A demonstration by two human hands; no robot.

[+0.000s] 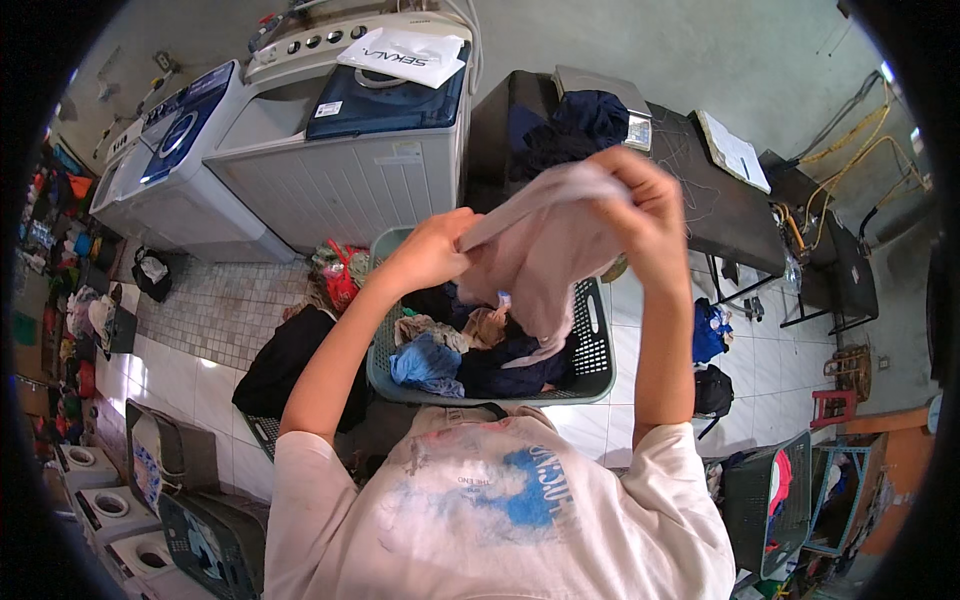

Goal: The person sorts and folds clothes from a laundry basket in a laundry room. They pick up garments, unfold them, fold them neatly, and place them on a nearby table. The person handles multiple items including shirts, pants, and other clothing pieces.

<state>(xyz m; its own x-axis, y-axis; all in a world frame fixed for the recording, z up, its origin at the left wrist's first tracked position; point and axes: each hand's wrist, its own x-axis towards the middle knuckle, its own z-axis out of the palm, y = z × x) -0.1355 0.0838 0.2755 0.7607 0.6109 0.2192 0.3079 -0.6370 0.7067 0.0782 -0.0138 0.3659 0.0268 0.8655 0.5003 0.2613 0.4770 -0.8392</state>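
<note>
A pale pinkish-grey cloth garment (540, 247) is stretched between my two hands, its lower part hanging down. My left hand (431, 251) grips one end of its upper edge. Higher up, my right hand (641, 206) pinches the other end and looks slightly blurred. Beneath the garment stands a green plastic laundry basket (604, 341) with perforated walls. Inside it lie a light blue cloth (427, 365), a beige cloth (429, 332) and dark navy clothing (510, 371). The hanging garment hides part of the basket's contents.
A twin-tub washing machine (337, 176) with a white plastic bag (405, 56) on its lid stands ahead. Dark clothes (589, 124) lie on a scale (637, 127) on a black table (712, 195). Black cloth (289, 367) fills a basket at left; a backpack (712, 394) is on the floor.
</note>
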